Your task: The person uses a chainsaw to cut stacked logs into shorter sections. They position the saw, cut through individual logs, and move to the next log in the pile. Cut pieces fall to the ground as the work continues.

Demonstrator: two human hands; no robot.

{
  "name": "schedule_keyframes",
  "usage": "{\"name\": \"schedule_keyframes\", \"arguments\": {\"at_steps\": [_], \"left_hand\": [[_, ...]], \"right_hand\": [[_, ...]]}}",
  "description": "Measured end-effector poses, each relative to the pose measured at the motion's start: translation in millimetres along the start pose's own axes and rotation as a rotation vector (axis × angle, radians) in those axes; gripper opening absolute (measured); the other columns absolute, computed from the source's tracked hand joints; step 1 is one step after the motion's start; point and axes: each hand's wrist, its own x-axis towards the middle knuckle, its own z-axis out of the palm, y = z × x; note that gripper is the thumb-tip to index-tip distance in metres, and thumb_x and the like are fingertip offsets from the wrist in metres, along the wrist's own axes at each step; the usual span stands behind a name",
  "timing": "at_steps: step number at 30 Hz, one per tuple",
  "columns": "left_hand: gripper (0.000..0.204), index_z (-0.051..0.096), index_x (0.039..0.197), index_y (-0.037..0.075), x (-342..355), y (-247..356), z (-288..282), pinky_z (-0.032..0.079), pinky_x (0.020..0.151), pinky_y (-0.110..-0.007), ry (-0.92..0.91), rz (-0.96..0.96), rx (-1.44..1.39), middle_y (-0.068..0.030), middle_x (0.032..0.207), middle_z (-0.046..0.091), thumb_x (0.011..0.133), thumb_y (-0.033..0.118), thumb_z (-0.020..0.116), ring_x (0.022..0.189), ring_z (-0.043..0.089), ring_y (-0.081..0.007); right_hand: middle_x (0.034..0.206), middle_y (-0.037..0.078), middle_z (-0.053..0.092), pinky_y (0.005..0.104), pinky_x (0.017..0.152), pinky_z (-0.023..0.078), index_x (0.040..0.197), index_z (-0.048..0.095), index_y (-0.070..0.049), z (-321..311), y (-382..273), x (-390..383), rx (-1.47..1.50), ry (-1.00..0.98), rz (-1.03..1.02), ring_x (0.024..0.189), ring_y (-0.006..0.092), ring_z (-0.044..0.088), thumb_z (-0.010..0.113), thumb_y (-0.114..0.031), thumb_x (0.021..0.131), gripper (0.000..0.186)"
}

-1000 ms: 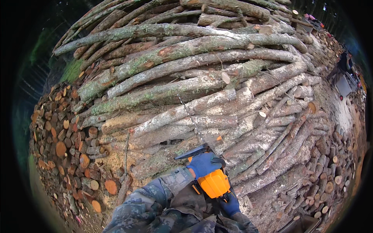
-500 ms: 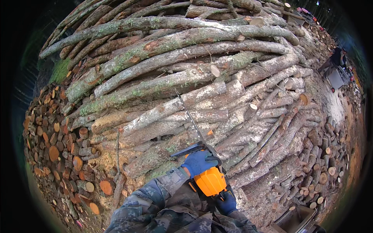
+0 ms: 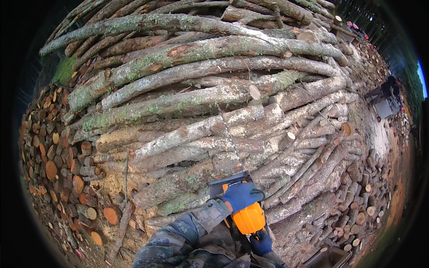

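An orange and black chainsaw (image 3: 249,219) is in both of my gloved hands. My left hand (image 3: 242,196), in a blue glove, is closed round its front handle, behind the black hand guard (image 3: 219,186). My right hand (image 3: 261,244) grips the rear handle, partly hidden by the saw body. The long guide bar (image 3: 230,136) points away from me and crosses a pale, barked log (image 3: 192,134) near its right end. Whether the chain touches the bark, I cannot tell.
Long mossy logs (image 3: 178,56) are stacked beyond the saw. Cut rounds (image 3: 51,169) heap up at left, and more short pieces (image 3: 361,218) lie at right. Sawdust (image 3: 114,187) covers the near-left wood. A person (image 3: 389,87) stands far right beside a grey machine (image 3: 386,107).
The chainsaw and both hands have shifted slightly right and down in view. The bar has swung a little and now crosses the pale log closer to its right end.
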Motion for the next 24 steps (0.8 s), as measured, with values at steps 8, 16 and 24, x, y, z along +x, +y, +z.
{"name": "schedule_keyframes", "arguments": {"at_steps": [8,16,24], "left_hand": [[0.044,0.073,0.100,0.011,53,-23,-52,0.055,0.073,-0.049,0.075,0.031,-0.140,-0.0177,0.088,0.073,0.092,0.055,0.069,0.082,0.071,-0.0386],[0.051,0.073,0.105,0.005,95,-42,-167,0.056,0.079,-0.050,0.147,-0.019,-0.253,-0.0206,0.093,0.074,0.091,0.054,0.069,0.087,0.071,-0.0411],[0.055,0.071,0.101,0.003,82,-26,-229,0.055,0.078,-0.052,0.309,-0.007,-0.125,-0.0254,0.093,0.072,0.090,0.057,0.067,0.087,0.070,-0.0457]], "right_hand": [[0.129,0.014,0.072,0.0364,0.102,0.052,0.136,0.062,-0.002,-58,-112,62,-0.046,-0.135,0.023,0.126,0.0255,0.066,0.072,-0.021,0.090,0.051],[0.110,0.015,0.077,0.0408,0.085,0.057,0.134,0.066,-0.005,-58,-179,130,-0.253,-0.084,-0.135,0.101,0.0283,0.075,0.080,-0.023,0.085,0.053],[0.109,0.015,0.078,0.0422,0.081,0.059,0.133,0.067,-0.004,-57,-236,158,-0.244,-0.210,-0.169,0.100,0.0329,0.076,0.079,-0.029,0.089,0.051]]}}
